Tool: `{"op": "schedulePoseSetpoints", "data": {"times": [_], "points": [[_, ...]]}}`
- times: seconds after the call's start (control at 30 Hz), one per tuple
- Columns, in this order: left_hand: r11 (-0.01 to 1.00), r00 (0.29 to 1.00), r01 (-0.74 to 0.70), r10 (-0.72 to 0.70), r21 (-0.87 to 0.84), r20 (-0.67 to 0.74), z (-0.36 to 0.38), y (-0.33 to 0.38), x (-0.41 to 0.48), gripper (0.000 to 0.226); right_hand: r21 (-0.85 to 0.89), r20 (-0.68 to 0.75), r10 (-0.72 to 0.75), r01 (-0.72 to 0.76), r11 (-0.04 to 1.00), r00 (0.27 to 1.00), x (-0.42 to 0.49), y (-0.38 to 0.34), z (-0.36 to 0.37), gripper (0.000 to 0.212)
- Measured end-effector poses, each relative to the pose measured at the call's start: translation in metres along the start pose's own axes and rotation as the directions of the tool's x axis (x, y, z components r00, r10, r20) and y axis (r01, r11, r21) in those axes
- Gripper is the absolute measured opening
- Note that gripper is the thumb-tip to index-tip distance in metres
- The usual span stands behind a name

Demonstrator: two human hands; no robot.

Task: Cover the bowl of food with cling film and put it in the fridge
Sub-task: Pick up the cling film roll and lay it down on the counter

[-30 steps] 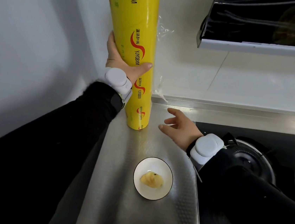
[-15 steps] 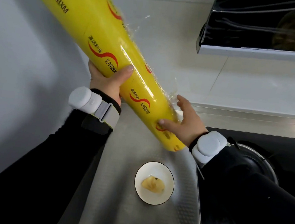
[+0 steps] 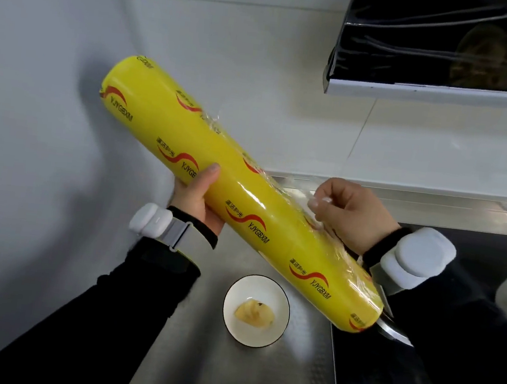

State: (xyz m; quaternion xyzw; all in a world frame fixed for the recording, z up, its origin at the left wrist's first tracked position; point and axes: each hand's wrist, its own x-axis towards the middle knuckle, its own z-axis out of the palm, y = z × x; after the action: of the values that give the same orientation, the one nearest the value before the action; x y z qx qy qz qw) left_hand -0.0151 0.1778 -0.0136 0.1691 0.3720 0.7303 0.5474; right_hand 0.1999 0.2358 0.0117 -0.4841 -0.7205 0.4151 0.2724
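Bowl (image 3: 258,288): white, yellow food (image 3: 255,313) inside, on steel counter (image 3: 195,359), below low end of cling film roll (image 3: 245,197).
Left hand (image 3: 196,198): curled under slanted roll's middle, thumb on top.
Right hand (image 3: 350,215): curled, pinching loose film edge (image 3: 296,193) at roll's far side.

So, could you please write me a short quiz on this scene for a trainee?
1. True or false: the bowl is already covered with film.
2. Which hand pinches the loose film edge? A) left B) right C) neither
3. What does the left hand hold?
Key: 1 false; 2 B, the right hand; 3 the cling film roll.
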Motion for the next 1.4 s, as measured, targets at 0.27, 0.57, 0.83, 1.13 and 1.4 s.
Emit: {"op": "schedulePoseSetpoints", "data": {"times": [0.27,0.57,0.83,1.13,1.4], "points": [[0.997,0.996,0.062,-0.064,-0.04,-0.056,-0.001,-0.013,-0.001,0.118,0.385,-0.021,0.05,-0.038,0.922,0.999,-0.009,0.013,0.001,0.032],[0.982,0.986,0.163,-0.165,-0.093,-0.006,0.007,-0.02,-0.02,0.112,0.199,0.166,0.101,-0.134,0.971,0.981,-0.018,-0.001,-0.011,0.018],[0.981,0.988,0.154,-0.15,-0.121,0.04,0.001,-0.029,-0.051,0.119,0.067,0.055,0.035,-0.039,0.997,0.998,-0.038,-0.003,-0.009,0.021],[0.963,0.982,0.14,-0.105,-0.23,0.159,-0.019,-0.049,-0.1,0.072,0.65,0.37,0.123,-0.351,0.674,0.921,-0.054,0.016,-0.007,0.029],[0.93,0.963,0.248,-0.207,-0.27,0.174,-0.04,-0.06,-0.136,0.081,0.567,0.315,0.152,-0.314,0.762,0.937,-0.078,0.028,-0.002,0.027]]}}
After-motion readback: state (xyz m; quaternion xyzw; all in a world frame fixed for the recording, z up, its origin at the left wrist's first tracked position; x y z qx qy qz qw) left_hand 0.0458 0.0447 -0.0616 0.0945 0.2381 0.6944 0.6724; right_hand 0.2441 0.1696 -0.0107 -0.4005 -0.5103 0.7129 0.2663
